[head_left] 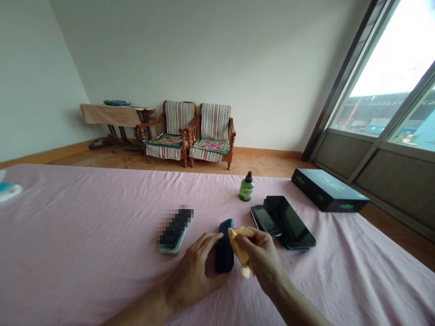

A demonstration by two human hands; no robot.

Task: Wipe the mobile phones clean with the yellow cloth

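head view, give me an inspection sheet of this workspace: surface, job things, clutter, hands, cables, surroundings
Surface: pink sheet, lightly wrinkled.
Job things: dark blue device lying on the sheet; yellow cloth at its right edge, contact unclear.
Clutter: pixelated dark item to the left; green bottle upright; phone beside stacked tablets; black box far right.
Left hand: curved around the device's left side; grip unclear.
Right hand: pinching the cloth.
Cables: nothing seen.
Surroundings: two wooden chairs, covered table, window at right.
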